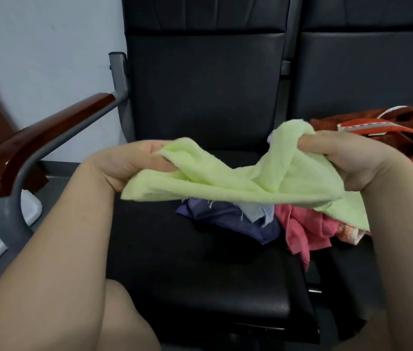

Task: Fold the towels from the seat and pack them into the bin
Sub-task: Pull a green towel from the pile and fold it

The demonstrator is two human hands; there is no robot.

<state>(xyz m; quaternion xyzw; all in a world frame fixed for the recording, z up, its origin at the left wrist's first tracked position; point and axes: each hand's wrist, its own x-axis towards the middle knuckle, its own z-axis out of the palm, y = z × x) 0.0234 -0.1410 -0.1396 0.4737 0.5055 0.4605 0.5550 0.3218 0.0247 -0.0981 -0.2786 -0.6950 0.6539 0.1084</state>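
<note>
The left hand (pixel 127 165) and right hand (pixel 352 160) each gripped an end of a crumpled pale-green terry towel (pixel 238 183), fingers clamped, above a black padded seat (pixel 200 274).

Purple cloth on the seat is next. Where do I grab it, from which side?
Pinch the crumpled purple cloth at its left edge, coming from the left-front: that side lies bare on the black padded seat, while the pink cloth crowds its right.

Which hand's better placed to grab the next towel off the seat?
Right, probably. The right hand grips the green towel directly over the pink towel, with red cloths beside it. The left hand holds the other end over bare seat.
</note>
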